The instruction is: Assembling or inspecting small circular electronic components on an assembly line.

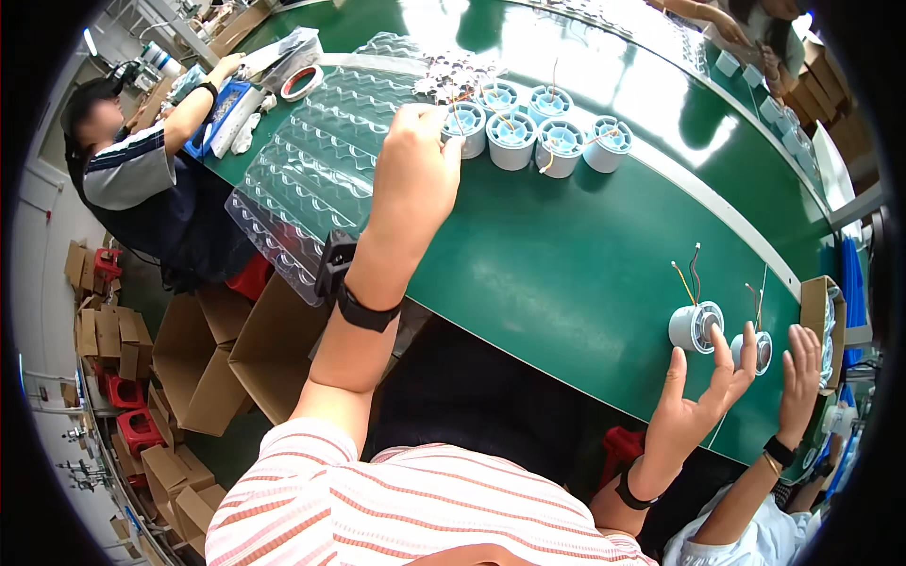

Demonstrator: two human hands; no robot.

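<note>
My left hand [413, 174] reaches to the back of the bench, its fingers closed at the edge of a light-blue round motor housing [469, 138] with spoked top and thin wires. Several like it, among them one housing [511, 141] and another housing [608, 146], stand upright beside it. On the right, my right hand [696, 406] has its fingers spread. Its fingertips are close to a light-blue housing [683, 330] lying on its side, a grey metal disc facing right and wires sticking up. A second tipped housing [754, 353] lies just beyond, partly behind my fingers.
Clear plastic trays [311, 151] cover the bench's left part, near a tape roll [302, 83] and a blue bin [222, 118]. A co-worker's hand [800, 382] is raised at the right, next to a carton [819, 321]. Another person [132, 160] works at the left. Open cardboard boxes [274, 349] stand below.
</note>
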